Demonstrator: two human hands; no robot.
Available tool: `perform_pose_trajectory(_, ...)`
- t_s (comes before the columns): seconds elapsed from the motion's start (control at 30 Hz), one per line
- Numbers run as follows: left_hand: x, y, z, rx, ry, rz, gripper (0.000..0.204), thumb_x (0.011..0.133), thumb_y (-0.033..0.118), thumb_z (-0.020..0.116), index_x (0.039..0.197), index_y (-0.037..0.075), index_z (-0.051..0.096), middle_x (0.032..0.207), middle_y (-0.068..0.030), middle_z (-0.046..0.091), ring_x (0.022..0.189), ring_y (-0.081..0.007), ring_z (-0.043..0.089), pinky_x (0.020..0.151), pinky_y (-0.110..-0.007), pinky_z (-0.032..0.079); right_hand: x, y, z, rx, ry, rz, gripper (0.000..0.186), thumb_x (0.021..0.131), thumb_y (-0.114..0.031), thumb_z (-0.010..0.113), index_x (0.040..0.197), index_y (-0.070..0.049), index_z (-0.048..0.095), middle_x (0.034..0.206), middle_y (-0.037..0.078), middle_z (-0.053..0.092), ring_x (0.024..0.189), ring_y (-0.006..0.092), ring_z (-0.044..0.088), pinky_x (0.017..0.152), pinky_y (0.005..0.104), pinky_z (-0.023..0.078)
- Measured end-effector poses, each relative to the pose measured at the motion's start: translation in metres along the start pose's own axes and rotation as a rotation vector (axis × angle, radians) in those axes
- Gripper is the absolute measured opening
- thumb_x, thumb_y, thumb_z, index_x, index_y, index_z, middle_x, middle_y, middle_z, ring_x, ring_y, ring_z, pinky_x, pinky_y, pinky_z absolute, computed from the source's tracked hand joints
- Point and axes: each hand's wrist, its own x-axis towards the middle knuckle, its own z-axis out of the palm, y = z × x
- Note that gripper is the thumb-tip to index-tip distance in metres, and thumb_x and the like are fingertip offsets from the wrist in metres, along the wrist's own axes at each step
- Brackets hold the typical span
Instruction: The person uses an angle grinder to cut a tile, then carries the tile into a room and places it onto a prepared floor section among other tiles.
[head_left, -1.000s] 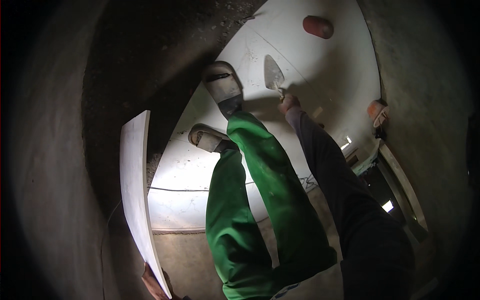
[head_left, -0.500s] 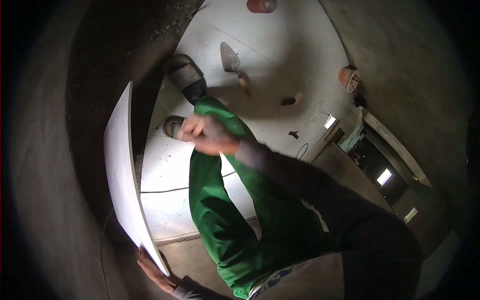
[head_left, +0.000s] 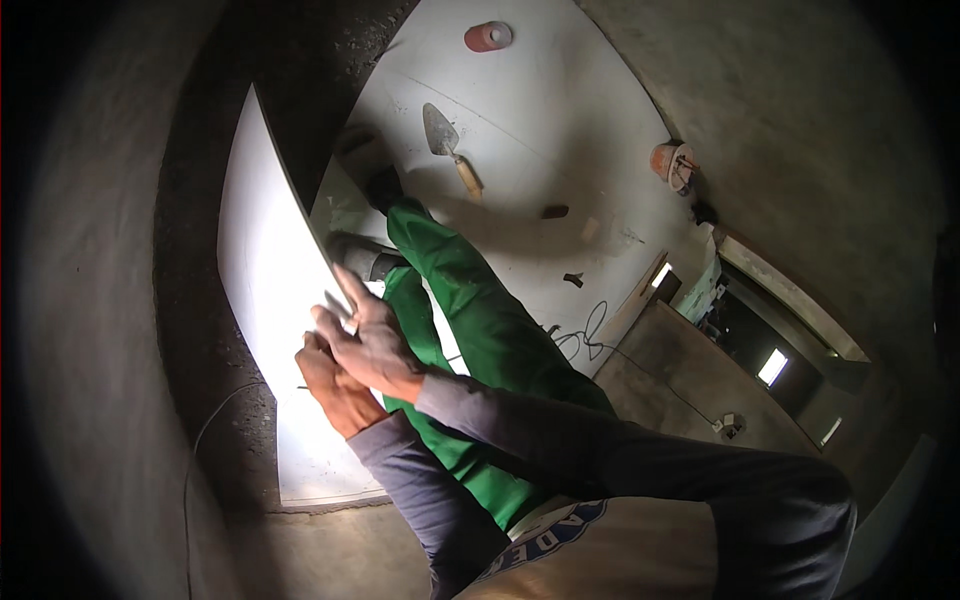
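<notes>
Holding a large white tile (head_left: pixel 265 290) on edge, both hands meet at its right-hand rim in the head view — the only view available.

Risk assessment, as a judgement:
- The tile stands tilted, its lower end near the floor at the bottom left and its upper corner reaching toward the top of the picture. With both hands grouped at one point on the rim, it may pivot or slip sideways; a drop onto the concrete floor (head_left: pixel 700 390) could chip a corner or crack it.
- The green-trousered legs (head_left: pixel 470 330) and shoes lie just beside the tile's edge, so a slide could strike a foot.
- A thin cable (head_left: pixel 590 335) runs across the floor nearby, a possible snag.

Hand pose:
- Right hand (head_left: pixel 370 340): forearm crosses from lower right, fingers spread over the tile's edge, grip closed on the rim.
- Left hand (head_left: pixel 330 385): just below and touching the right hand, fingers curled against the tile face; whether it clamps the rim or only braces it cannot be told.

A trowel (head_left: pixel 452 150) lies well apart on the pale laid tiles — untouched by either hand.
</notes>
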Motion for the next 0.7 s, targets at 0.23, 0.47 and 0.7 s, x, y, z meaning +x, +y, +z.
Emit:
perform_pose_trajectory(0.23,0.006,0.019,0.045,-0.770,-0.011,-0.185,0.031,0.112,0.022,0.045,0.111,-0.007,0.057,0.106,-0.0213,0.068,0.096,-0.0279,0.071,0.084,-0.037,0.063,0.048,0.015,-0.008,-0.219,0.202,-0.197,0.047,0.097,-0.010,0.061,0.135,0.016,0.056,0.118,0.036,0.069,0.111,0.0442,0.069,0.101,0.0449,0.053)
perform_pose_trajectory(0.47,-0.005,0.030,-0.016,-0.348,-0.330,-0.207,0.027,0.110,0.027,0.056,0.105,0.001,0.065,0.086,-0.0051,0.068,0.067,-0.0114,0.060,0.055,-0.020,0.044,0.067,0.000,-0.004,-0.380,0.217,-0.258,0.045,0.093,0.006,0.058,0.138,0.009,0.058,0.102,0.015,0.068,0.086,0.0122,0.061,0.074,0.0304,0.052)
perform_pose_trajectory(0.7,0.057,0.012,-0.166,0.215,0.573,0.269,0.034,0.105,0.028,0.065,0.112,-0.005,0.072,0.098,-0.0081,0.071,0.084,-0.0182,0.068,0.077,-0.029,0.055,0.111,0.010,0.001,-0.470,0.359,-0.338,0.023,0.100,-0.014,0.063,0.117,0.002,0.061,0.114,0.011,0.062,0.097,0.0130,0.059,0.078,0.0260,0.052)
